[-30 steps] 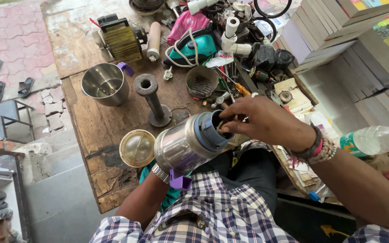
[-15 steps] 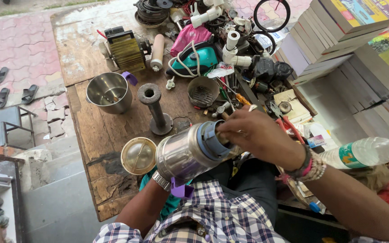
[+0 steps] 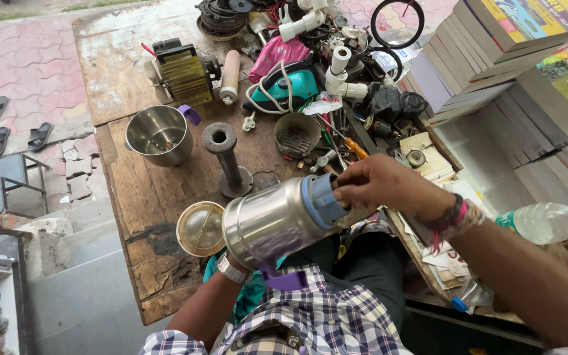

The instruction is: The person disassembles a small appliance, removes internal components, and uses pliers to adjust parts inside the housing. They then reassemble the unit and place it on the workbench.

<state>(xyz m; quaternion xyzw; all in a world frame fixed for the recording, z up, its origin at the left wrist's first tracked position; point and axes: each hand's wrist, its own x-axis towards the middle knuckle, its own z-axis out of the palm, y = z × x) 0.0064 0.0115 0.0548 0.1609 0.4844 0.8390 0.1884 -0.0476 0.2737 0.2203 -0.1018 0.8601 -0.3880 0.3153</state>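
A steel mixer jar [image 3: 271,220] with a purple handle lies tilted in front of my chest, its blue base turned to the right. My left hand [image 3: 248,263] supports it from below and is mostly hidden behind the jar; only the wrist with a metal watch shows. My right hand [image 3: 382,187] grips the blue base, fingers curled around its rim. A round clear lid with a yellow rim [image 3: 200,229] lies on the wooden workbench [image 3: 146,190] just left of the jar.
A second steel jar with a purple handle [image 3: 158,135] and an upright metal pipe stand [image 3: 226,161] are beyond the lid. A yellow motor [image 3: 182,75], a teal iron [image 3: 284,89], tools and parts crowd the far bench. Stacked books [image 3: 520,72] and a plastic bottle [image 3: 547,222] sit right.
The view has shifted slightly. My right hand has stayed on the jar's blue base while the jar tilted a little more toward horizontal; my left hand still holds it from beneath.
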